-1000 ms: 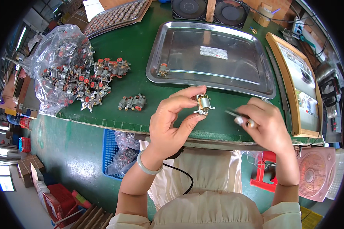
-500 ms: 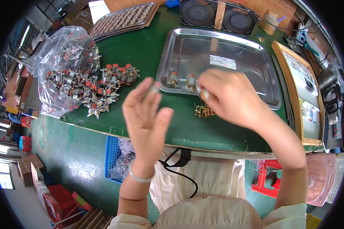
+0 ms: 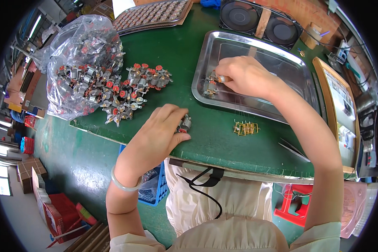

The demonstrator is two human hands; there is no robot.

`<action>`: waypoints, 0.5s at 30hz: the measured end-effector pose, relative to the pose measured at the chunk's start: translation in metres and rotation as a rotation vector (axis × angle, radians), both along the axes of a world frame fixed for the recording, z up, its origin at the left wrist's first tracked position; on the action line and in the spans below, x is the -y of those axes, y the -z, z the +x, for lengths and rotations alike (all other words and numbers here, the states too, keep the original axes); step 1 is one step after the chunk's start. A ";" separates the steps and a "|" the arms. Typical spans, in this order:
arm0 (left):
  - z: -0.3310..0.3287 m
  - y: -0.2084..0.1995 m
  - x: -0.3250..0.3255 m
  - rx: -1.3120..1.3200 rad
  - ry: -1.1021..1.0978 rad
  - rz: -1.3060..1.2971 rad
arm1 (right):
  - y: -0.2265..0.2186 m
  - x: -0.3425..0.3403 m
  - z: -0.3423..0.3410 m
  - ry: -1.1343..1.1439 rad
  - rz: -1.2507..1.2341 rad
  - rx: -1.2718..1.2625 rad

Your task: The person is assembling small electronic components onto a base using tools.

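My left hand [image 3: 157, 130] rests low over the green table near its front edge. Its fingers curl round a small silver motor [image 3: 185, 123] with a red part, partly hidden by the hand. At the left end of the metal tray [image 3: 256, 110], my right hand [image 3: 243, 74] has its fingers pinched on a small motor [image 3: 213, 76], mostly hidden behind them. A white and orange band shows at one of that hand's digits. Another similar motor [image 3: 210, 89] stands in the tray just below. Several brass frame-shaped pieces [image 3: 246, 128] lie on the table before the tray.
A heap of motors [image 3: 124, 94] spills beside a clear plastic bag [image 3: 82, 63] at left. Tweezers [image 3: 294, 150] lie at the front right. Two black fans [image 3: 239, 19] and a loaded tray [image 3: 153, 19] stand at the back; a wooden frame [image 3: 334, 109] borders the right.
My left hand, raised and open before, has come down to the table and closed round a motor. My right hand has moved farther into the tray. The whole view has shifted slightly.
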State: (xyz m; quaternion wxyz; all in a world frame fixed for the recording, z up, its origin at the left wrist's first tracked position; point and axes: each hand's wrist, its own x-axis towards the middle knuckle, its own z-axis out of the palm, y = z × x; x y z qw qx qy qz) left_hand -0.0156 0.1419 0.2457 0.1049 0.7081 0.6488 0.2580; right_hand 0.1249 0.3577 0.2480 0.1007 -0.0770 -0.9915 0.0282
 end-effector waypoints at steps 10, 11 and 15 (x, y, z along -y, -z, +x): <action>0.005 0.012 -0.012 -0.225 0.017 0.096 | -0.019 0.047 0.030 0.047 -0.423 -0.274; 0.007 0.015 -0.013 -0.226 0.017 0.097 | -0.028 0.060 0.032 0.082 -0.536 -0.192; 0.022 0.019 -0.017 -0.192 -0.109 0.415 | -0.023 0.097 0.030 0.133 -0.662 -0.230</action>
